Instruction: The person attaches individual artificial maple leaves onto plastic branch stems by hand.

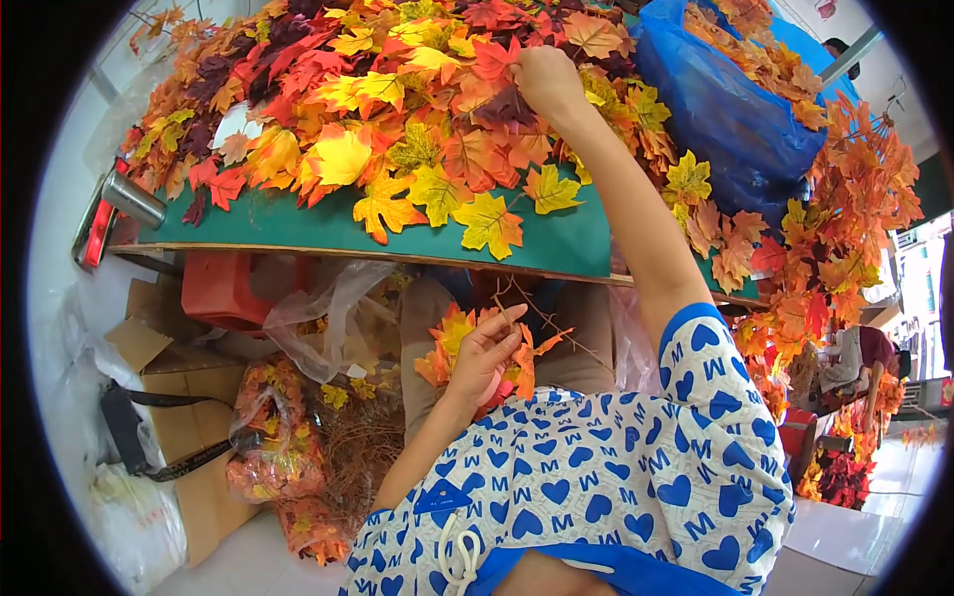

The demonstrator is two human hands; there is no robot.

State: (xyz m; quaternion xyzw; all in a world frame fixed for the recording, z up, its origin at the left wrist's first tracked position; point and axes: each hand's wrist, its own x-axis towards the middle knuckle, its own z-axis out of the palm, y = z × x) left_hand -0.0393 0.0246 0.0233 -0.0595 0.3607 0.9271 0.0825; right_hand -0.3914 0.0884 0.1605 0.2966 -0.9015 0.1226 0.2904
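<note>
I see my right hand (545,81) stretched out over the green worktop (298,223), its grip pinched narrow on one leaf in the heap of red, orange and yellow artificial leaves (397,99) that covers the worktop back from its near edge. My left hand (484,350) sits below that near edge over my lap, its fingers curled around a thin brown twig with orange leaves (522,343). A blue plastic bag (725,109) holding more leaves rests at the worktop's far right corner, and a metal cup (132,199) stands at its left edge.
</note>
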